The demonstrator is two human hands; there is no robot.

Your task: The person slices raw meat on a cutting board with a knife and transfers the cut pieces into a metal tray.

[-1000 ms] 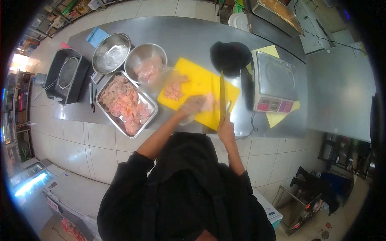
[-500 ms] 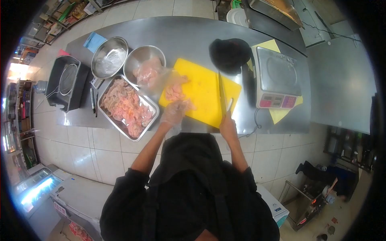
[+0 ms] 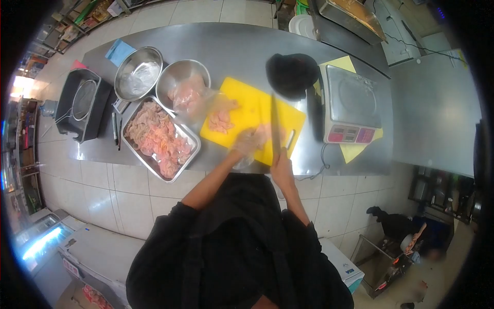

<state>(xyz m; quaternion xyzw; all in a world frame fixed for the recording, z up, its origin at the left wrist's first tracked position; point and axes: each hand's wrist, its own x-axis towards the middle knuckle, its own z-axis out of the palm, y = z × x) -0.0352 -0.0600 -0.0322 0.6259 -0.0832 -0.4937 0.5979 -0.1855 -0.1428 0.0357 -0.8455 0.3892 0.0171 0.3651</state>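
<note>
At left, meat (image 3: 157, 135) lies in the steel tray (image 3: 189, 154). Your left hand (image 3: 246, 141) holds with its fingers the pale piece (image 3: 263, 132) on the yellow board's (image 3: 252, 98) near half; your right hand (image 3: 281, 165) grasps the knife (image 3: 275, 121) beside it. You seem to be slicing; the next stroke calls for left fingertips away from the blade.

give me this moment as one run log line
left hand: touching meat piece | right hand: holding knife | work surface: yellow cutting board | left of board: metal tray | right of board: scale

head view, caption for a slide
Gloved left hand at raw meat, right hand holding a knife over a yellow cutting board.
</note>
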